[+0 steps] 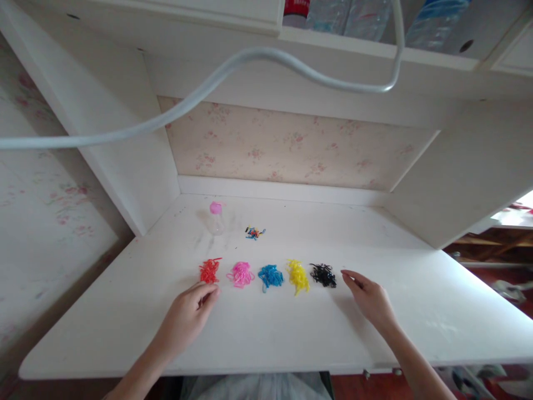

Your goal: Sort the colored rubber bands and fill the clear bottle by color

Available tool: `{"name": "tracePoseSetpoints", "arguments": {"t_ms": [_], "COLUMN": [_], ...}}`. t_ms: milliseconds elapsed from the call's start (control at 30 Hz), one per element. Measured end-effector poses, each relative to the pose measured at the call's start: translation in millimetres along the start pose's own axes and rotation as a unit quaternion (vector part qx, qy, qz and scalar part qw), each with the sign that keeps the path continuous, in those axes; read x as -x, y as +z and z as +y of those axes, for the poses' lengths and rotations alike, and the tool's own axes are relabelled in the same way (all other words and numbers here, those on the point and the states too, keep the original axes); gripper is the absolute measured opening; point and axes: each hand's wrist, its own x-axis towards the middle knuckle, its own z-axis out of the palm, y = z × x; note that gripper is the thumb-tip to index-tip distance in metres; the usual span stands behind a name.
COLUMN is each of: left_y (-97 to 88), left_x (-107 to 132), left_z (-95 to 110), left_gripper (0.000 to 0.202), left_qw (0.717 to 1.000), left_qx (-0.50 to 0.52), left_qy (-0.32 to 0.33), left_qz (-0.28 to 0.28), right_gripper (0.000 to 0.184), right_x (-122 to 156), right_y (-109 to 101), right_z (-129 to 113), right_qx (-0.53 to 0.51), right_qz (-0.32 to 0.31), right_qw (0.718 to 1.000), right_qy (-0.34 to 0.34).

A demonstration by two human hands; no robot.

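Five piles of thin, loop-like bands form a row across the white desk [266,328]: red bands [209,271], pink bands [241,274], blue bands [270,276], yellow bands [298,275] and black bands [323,275]. My left hand [189,311] rests at the near edge of the red pile, its fingers curled together. To the right of the black pile is my right hand [370,297], thumb and fingers pinched. A tiny dark spot shows at its fingertips. Whatever either hand holds is too small or hidden to name.
Behind the row lie a small mixed-colour heap [254,233] and a clear bottle [216,222] with a pink top. A white tube [258,54] curves across the upper view. Plastic bottles [366,19] stand on the overhead shelf. Side panels enclose the desk.
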Motion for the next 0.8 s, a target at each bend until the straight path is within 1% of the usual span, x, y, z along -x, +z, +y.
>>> {"name": "tracePoseSetpoints", "arguments": {"t_ms": [133, 200, 300, 400, 433, 533, 667, 800], "left_y": [-2.2, 2.1, 13.4, 26.3, 30.3, 40.6, 50.1, 54.8], "left_x": [-30.3, -50.0, -82.7, -115.2, -125.0, -149.0, -166.5, -172.8], "left_z": [24.5, 33.3, 38.4, 36.0, 34.1, 26.0, 14.8, 9.6], "left_gripper": [0.031, 0.031, 0.026, 0.025, 0.024, 0.022, 0.025, 0.027], "left_qw": [0.998, 0.996, 0.992, 0.981, 0.976, 0.97, 0.964, 0.96], "left_qx": [-0.037, -0.066, -0.108, -0.178, -0.204, -0.234, -0.261, -0.279], "left_qy": [0.032, 0.037, 0.041, 0.056, 0.054, 0.037, 0.018, 0.009], "left_qz": [-0.031, -0.041, -0.047, -0.051, -0.052, -0.049, -0.037, -0.035], "right_gripper": [0.046, 0.046, 0.048, 0.05, 0.05, 0.049, 0.046, 0.046], "right_x": [13.3, 16.7, 18.4, 19.3, 19.7, 20.6, 20.5, 19.9], "right_y": [5.3, 6.4, 6.3, 5.5, 5.2, 4.1, 3.3, 3.1], "right_z": [4.3, 4.8, 5.2, 4.3, 3.7, 2.4, 4.0, 5.7], "right_qx": [-0.036, -0.044, -0.056, -0.056, -0.056, -0.066, -0.094, -0.103], "right_qz": [0.009, 0.015, 0.019, 0.02, 0.019, 0.021, 0.025, 0.016], "right_qw": [0.999, 0.999, 0.998, 0.998, 0.998, 0.997, 0.995, 0.994], "right_qy": [0.01, 0.014, 0.018, 0.016, 0.015, 0.018, 0.028, 0.034]}}
